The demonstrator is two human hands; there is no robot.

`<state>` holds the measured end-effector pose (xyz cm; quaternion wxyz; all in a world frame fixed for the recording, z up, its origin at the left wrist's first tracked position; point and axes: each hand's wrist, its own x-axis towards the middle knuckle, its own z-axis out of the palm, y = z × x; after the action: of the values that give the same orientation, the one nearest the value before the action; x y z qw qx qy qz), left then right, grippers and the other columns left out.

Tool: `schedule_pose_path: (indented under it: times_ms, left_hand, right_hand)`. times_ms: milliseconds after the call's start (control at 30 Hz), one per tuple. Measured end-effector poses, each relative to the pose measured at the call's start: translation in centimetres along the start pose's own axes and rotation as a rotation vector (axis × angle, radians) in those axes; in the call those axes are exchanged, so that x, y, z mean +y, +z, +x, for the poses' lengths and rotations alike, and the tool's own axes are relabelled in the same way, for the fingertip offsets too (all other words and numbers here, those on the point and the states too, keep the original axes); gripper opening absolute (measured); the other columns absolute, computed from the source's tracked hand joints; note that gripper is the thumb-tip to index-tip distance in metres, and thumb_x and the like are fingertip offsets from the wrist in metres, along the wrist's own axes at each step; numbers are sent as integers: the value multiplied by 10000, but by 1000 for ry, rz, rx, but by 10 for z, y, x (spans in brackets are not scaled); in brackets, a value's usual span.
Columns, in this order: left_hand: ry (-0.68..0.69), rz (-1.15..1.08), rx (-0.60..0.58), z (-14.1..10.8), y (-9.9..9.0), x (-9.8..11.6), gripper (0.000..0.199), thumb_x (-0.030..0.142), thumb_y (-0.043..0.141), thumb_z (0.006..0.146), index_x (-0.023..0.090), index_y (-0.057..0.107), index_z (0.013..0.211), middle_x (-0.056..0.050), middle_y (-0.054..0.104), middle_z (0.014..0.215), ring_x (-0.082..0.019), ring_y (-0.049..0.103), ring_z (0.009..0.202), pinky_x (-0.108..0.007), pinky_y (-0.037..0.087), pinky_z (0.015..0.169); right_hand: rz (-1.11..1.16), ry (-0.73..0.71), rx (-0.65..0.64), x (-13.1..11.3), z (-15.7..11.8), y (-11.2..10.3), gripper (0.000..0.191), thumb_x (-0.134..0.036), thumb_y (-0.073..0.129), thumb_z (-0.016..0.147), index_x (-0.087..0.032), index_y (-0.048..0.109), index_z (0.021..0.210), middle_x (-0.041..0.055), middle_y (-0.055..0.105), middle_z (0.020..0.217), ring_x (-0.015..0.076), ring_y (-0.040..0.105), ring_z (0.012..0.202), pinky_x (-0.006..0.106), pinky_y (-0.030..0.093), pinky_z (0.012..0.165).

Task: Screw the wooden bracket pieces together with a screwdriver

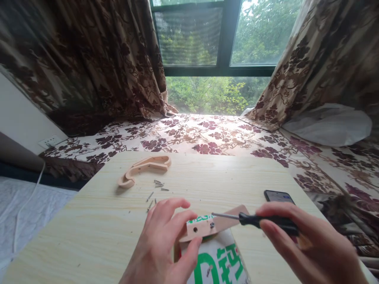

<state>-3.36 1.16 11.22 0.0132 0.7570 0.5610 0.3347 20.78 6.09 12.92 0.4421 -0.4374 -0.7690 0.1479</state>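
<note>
My left hand is closed on the left end of a flat wooden piece, thumb below and fingers above. A small wooden block on that piece shows a dark hole, with a screw head to its right. My right hand grips a black-handled screwdriver, which points left. Its tip is just above the screw head; whether they touch is unclear. Under the wooden piece lies a white package with green print.
A curved wooden part lies at the table's back left, with several loose screws near it. A phone lies beyond my right hand. Behind the table is a floral-covered ledge below the window.
</note>
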Motion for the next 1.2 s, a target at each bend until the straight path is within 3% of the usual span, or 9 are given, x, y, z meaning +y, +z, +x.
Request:
schedule_pose_path:
  times_ms: [67,167,433,633,800,967,1100,1200]
  left_hand:
    - [33,63,-76,8,-3,5,209,204,559,783,259,556,985,-42,550,1101,-221,499,1059,-368,430,889]
    - [-31,114,-170,15,-4,11,170,197,577,748,233,578,914,-48,574,1045,-242,504,1019,-441,398,914]
    - [-171,136,-335,22,-11,19,141,201,564,771,209,576,911,-29,592,960,-213,515,960,-472,334,953]
    - [-149,142,-344,22,-14,21,166,131,493,776,205,575,900,-28,601,918,-205,514,927,-457,333,944]
    - [-130,139,-326,19,-12,19,209,111,454,784,209,572,925,-32,612,940,-207,514,954,-447,333,950]
    - [-145,146,-330,19,-12,17,241,90,433,795,204,587,942,-28,626,916,-204,531,944,-436,339,948]
    - [-144,153,-345,21,-15,20,301,95,441,801,202,573,1049,-39,626,983,-207,527,992,-430,327,962]
    - [-116,167,-356,28,-12,24,237,178,494,812,209,585,1028,-35,617,1002,-219,512,1014,-447,282,997]
  right_hand:
    - [45,-46,-163,-6,22,5,111,-282,530,863,-215,605,817,-3,615,618,99,485,451,211,385,420]
    - [70,3,-320,-9,48,13,130,-235,521,836,-193,571,723,-24,561,560,91,447,482,209,355,453]
    - [117,37,-461,-16,65,21,146,-197,505,794,-171,590,678,-25,564,568,83,414,505,209,308,464]
    - [0,14,-338,-19,67,19,133,-194,493,792,-173,573,688,-16,567,570,92,420,509,224,324,501]
    - [34,-10,-479,-21,66,20,139,-189,486,794,-172,585,696,-13,583,582,91,436,507,215,314,483]
    - [-120,-14,-295,-15,70,22,123,-194,482,787,-182,568,701,-10,576,585,106,449,525,235,326,531]
    - [-64,-1,-349,-16,71,16,127,-195,478,779,-184,570,692,-14,574,579,105,442,520,229,319,514]
    - [-102,-23,-350,-21,71,9,125,-190,486,769,-180,587,694,-11,571,576,109,446,529,233,314,518]
